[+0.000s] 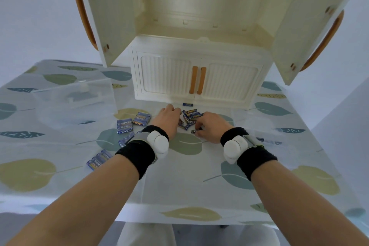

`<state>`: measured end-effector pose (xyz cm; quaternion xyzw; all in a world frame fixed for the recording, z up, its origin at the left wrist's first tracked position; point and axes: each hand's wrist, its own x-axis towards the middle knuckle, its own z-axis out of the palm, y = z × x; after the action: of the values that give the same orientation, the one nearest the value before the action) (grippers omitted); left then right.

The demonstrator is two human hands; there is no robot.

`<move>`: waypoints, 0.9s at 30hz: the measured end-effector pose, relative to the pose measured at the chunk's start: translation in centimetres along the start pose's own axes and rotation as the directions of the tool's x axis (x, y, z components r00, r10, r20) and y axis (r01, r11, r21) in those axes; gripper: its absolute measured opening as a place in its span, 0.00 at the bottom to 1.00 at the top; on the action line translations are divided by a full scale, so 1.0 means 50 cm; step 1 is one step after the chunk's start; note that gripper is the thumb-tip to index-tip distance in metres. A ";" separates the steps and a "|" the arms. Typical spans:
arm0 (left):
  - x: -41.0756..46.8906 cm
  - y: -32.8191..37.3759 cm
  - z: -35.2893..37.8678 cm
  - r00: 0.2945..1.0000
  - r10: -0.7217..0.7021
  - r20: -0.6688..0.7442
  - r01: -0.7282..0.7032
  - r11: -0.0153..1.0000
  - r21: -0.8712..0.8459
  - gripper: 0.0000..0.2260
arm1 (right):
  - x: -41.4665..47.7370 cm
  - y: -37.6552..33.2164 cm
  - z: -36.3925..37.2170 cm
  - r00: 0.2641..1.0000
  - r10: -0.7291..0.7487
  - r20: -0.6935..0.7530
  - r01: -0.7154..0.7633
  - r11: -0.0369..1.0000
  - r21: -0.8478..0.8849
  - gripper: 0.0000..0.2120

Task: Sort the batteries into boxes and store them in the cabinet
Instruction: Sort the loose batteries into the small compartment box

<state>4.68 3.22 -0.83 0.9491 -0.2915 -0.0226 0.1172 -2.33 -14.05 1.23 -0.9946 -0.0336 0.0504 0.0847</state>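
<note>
The cabinet (199, 78) stands at the far side of the table (60, 185), its upper doors swung wide and its lower doors closed. Left of the cabinet sits a clear box (73, 102), with battery packs (124, 126) in front of it. Just before the cabinet's lower doors lies the pile of loose batteries (189, 119), their long axes pointing every way. The left hand (168, 120) is at the pile's left edge and the right hand (211, 126) at its right edge, equally near. Both hands' fingers curl down, and the right's reach one battery (193, 131). Whether either holds anything I cannot tell
</note>
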 end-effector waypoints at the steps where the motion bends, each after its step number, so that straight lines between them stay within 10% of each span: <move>1: 0.001 0.001 0.002 1.000 0.005 0.014 -0.005 1.000 -0.008 0.23 | 0.000 0.001 0.001 1.000 0.000 -0.002 0.000 1.000 0.012 0.10; 27: -0.007 0.044 0.001 0.990 0.088 0.112 -0.091 0.996 0.019 0.08 | -0.021 0.009 0.006 0.983 0.182 0.032 -0.184 0.968 0.168 0.08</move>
<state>3.17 1.67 -0.36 0.9336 -0.3402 -0.0666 0.0903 -3.40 -14.51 0.98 -0.9821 0.0620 0.0689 0.1642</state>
